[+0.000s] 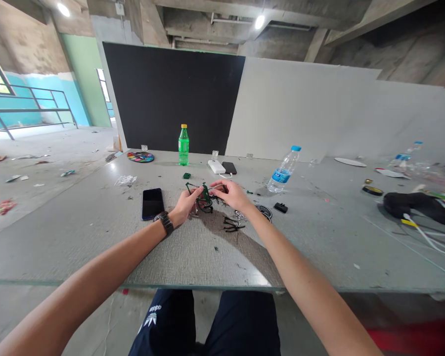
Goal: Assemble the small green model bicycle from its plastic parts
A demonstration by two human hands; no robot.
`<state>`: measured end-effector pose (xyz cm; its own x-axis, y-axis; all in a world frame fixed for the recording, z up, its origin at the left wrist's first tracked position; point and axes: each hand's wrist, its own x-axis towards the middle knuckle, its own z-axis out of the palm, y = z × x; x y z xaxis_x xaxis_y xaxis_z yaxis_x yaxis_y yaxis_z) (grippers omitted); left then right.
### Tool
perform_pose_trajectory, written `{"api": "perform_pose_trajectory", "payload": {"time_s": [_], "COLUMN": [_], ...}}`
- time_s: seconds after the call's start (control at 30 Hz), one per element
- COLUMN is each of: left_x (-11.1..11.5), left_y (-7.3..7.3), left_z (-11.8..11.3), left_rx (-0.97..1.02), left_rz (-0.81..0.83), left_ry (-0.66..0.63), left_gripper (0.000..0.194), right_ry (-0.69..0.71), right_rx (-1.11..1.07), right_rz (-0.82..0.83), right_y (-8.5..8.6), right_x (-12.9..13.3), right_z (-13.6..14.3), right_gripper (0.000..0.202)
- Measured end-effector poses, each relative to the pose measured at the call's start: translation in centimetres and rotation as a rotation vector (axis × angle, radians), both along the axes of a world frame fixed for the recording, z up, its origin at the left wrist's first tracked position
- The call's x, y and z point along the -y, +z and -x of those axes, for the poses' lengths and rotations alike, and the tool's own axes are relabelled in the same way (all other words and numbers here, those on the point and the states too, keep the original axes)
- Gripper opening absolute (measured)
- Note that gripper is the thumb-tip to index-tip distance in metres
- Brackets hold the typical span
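A small green model bicycle frame (204,193) stands above the table between my hands. My left hand (184,205), with a dark watch on the wrist, is closed on the frame's left part. On the other side my right hand (231,194) pinches close to the frame, its fingertips together; whatever they hold is too small to make out. Dark parts lie in the shadow under the frame. Nearer me are black branching plastic parts (233,225), and a spoked toy wheel (264,212) rests right of my right wrist. Beyond my hands sits a small green piece (186,176).
Left of my left hand lies a phone (152,203). Farther back stand a green bottle (184,146), a white power bank (216,167) and a tilted water bottle (282,170). A black block (281,207), tape roll (372,190) and cables are to the right.
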<state>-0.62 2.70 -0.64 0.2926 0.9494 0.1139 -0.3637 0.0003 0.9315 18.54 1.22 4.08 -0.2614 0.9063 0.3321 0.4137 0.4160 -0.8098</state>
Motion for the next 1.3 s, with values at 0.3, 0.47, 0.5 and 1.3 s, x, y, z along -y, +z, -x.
{"api": "perform_pose_trajectory", "payload": {"time_s": [0.3,0.47,0.5,1.3], "left_x": [0.1,0.1,0.1,0.0], "left_y": [0.0,-0.1,-0.2,-0.2], "left_z": [0.0,0.0,0.0,-0.2], "left_rx": [-0.035,-0.039,-0.047,-0.079], "left_rz": [-0.044,-0.046,-0.048,-0.127], "left_ry": [-0.023,-0.016,-0.015,-0.013], "left_gripper": [0.044,0.042,0.042,0.036], "right_ry": [-0.006,0.016,-0.005,-0.065], "right_rx": [-0.006,0.067,0.096,0.151], "right_rz": [0.072,-0.053,-0.093,-0.252], "right_y": [0.4,0.6,0.6,1.4], "right_x": [0.4,0.3,0.3,1.2], "right_z": [-0.1,-0.2,-0.1,0.1], "right_gripper": [0.031,0.028,0.027,0.025]}}
